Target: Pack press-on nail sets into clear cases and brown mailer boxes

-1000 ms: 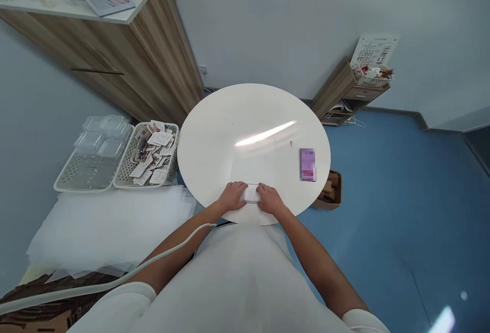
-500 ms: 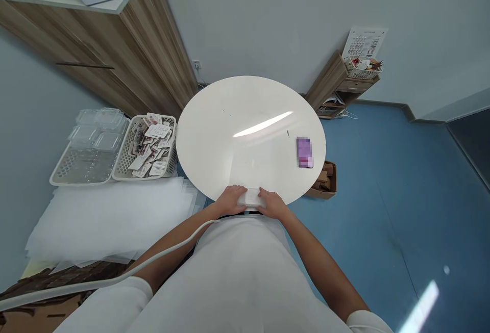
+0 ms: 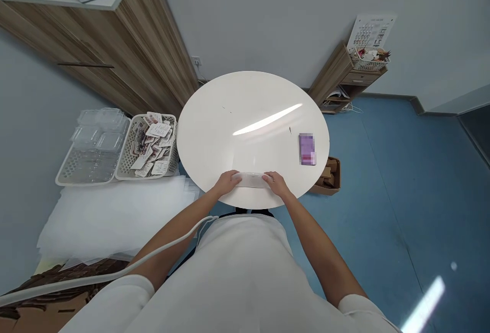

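A folded or rolled strip of white translucent sheet [image 3: 251, 180] lies across the near part of the round white table [image 3: 214, 103]. My left hand [image 3: 227, 182] grips its left end, fingers closed round it. At the right end my right hand [image 3: 276, 183] pinches the strip in the same way. A faint, thin sheet seems to stretch from the strip over the tabletop, but glare hides its edges. Whether anything is wrapped inside the strip I cannot tell.
A blurred purple item [image 3: 307, 149] lies on the table's right. To the left are a basket of printed cards [image 3: 152, 147], a basket with clear plastic boxes [image 3: 97, 144] and stacked white sheets [image 3: 115, 218]. A brown carton [image 3: 328, 182] stands beside the table. A white cable [image 3: 153, 256] crosses my left arm.
Both hands have moved forward, away from my body, and slightly apart. Between them the white sheet now shows as a longer, narrower strip, farther in from the table's near edge.
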The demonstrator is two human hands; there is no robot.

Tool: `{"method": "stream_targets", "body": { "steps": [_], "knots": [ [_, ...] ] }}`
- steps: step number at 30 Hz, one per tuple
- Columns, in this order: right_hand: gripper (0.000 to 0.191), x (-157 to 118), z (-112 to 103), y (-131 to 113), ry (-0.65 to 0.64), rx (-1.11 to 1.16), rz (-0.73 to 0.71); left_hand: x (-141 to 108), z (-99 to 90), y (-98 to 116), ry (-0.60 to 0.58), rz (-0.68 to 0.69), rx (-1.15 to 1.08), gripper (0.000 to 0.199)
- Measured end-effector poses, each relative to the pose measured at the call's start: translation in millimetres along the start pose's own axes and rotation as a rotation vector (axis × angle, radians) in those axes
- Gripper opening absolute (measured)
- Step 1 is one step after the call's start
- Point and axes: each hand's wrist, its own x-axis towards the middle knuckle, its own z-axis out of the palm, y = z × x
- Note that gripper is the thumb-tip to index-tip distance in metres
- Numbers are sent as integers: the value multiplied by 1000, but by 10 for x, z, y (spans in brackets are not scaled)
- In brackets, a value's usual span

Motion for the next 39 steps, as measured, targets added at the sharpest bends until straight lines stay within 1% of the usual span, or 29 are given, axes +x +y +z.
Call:
{"method": "stream_targets", "body": {
  "steps": [3,6,8,9,11,13,15,16,17,18,20,21,22,24,27,31,35,37,39],
  "knots": [
    [39,43,-15,81,72,104,106,56,27,-127,53,-137,-80,31],
    [34,43,-10,192,139,115,206,96,59,-195,73,-199,-169,29],
    [30,17,6,265,176,107,240,105,68,-213,107,-231,-184,35],
    [32,-6,16,294,186,107,245,100,67,-217,132,-247,-181,40],
    [41,-71,39,324,219,71,223,74,54,-216,197,-264,-175,50],
    [49,-145,62,305,292,-41,143,31,31,-203,276,-240,-154,54],
    [52,-200,88,234,340,-192,10,-9,9,-174,341,-137,-55,52],
    [52,-212,103,185,327,-259,-64,-20,2,-156,345,-47,28,51],
    [53,-211,120,131,288,-316,-138,-21,-1,-135,317,61,126,53],
    [55,-198,139,78,230,-365,-206,-12,1,-115,259,175,226,57],
    [62,-143,180,-8,108,-452,-295,39,20,-74,100,362,397,68],
    [65,-109,199,-35,58,-484,-310,77,35,-53,27,414,458,73],
    [66,-77,216,-50,21,-506,-308,118,51,-32,-31,437,502,75],
    [63,-29,239,-49,-14,-520,-274,194,78,13,-92,431,554,71],
    [56,-27,245,-10,-11,-515,-239,243,91,86,-114,412,594,59],
    [51,-154,219,44,-35,-493,-257,138,103,127,-141,449,584,52],
    [49,-340,165,76,-107,-400,-257,-48,170,75,-163,472,449,50],
    [47,-395,119,66,-133,-334,-233,-109,204,57,-156,447,347,49],
    [43,-398,55,34,-147,-263,-196,-134,221,65,-125,394,230,45]
  ]
}}
